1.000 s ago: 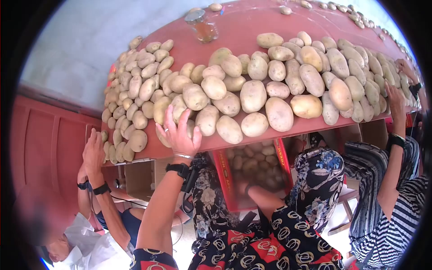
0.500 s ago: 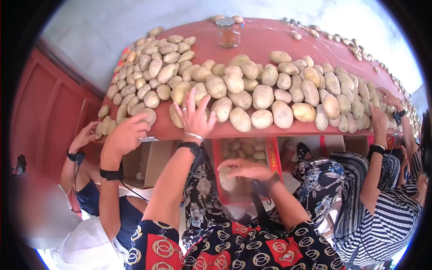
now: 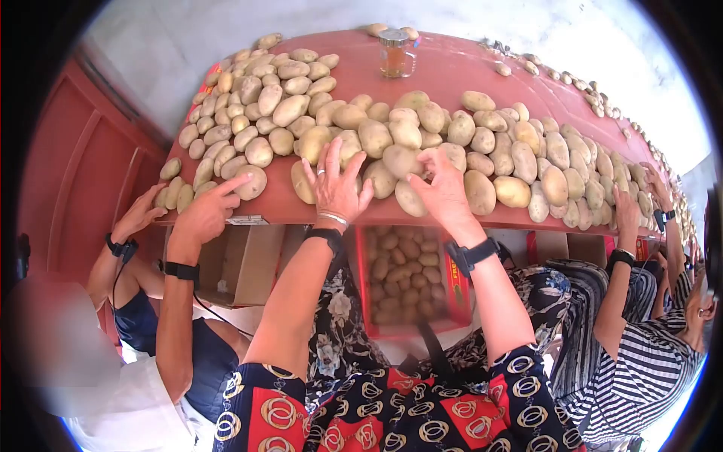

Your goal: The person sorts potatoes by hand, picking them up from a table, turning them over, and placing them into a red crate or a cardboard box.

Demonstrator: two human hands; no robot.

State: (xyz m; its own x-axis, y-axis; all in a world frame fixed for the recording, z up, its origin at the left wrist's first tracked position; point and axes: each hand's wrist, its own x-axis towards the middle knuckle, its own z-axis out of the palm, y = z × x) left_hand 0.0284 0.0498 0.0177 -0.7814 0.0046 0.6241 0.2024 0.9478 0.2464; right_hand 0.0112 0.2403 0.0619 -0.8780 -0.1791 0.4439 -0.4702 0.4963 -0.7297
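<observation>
My left hand [image 3: 337,188] rests over the front of the potato pile, open, its fingers spread and touching the potatoes under them. To its right, my right hand [image 3: 444,192] reaches into the same pile with thumb and fingers apart. Their tips are at the right edge of a potato [image 3: 402,161] that lies between my two hands; I see no firm grip on it. Another potato [image 3: 410,198] lies just below my right thumb. Under the table edge stands a red crate [image 3: 458,290] holding many potatoes.
Potatoes cover much of the red table [image 3: 361,75]. A lidded glass mug [image 3: 395,56] stands at the back. A cardboard box [image 3: 260,267] sits below the table. At left, a co-worker's hand [image 3: 205,215] touches a potato; more co-workers' hands reach in at right.
My right hand has risen from above the crate, where it held a potato, to the pile on the table, without that potato. My left hand has stayed on the pile.
</observation>
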